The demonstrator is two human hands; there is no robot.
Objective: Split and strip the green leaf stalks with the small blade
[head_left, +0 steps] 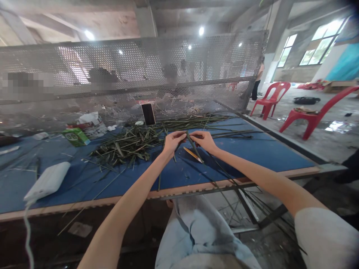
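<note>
A green leaf strip [196,148] is in the air over the blue table [277,153], between the two hands of a seated person. The left hand [174,141] pinches it near the upper end, and the right hand [204,139] pinches it from the other side, with fingertips close together; how the fingers meet is partly covered by themselves. Just below lies a slim yellow tool [191,153], whose kind I cannot tell. Beside the left hand a tangled heap of leaf pieces [126,147] takes much room, and behind the hands long thin stalks [202,121] spread across the table. A dark-screened phone [148,114] stands upright behind the heap. Further left are a green carton [75,137], whose content I cannot see, and a crumpled whitish bag [91,121], also unclear inside. Nearer is a white device [49,181], its cable cut off below. A perforated metal screen [168,56] blurs the people behind it. Beyond the table's right end stand red plastic chairs [304,118], the nearer one carrying something flat.
</note>
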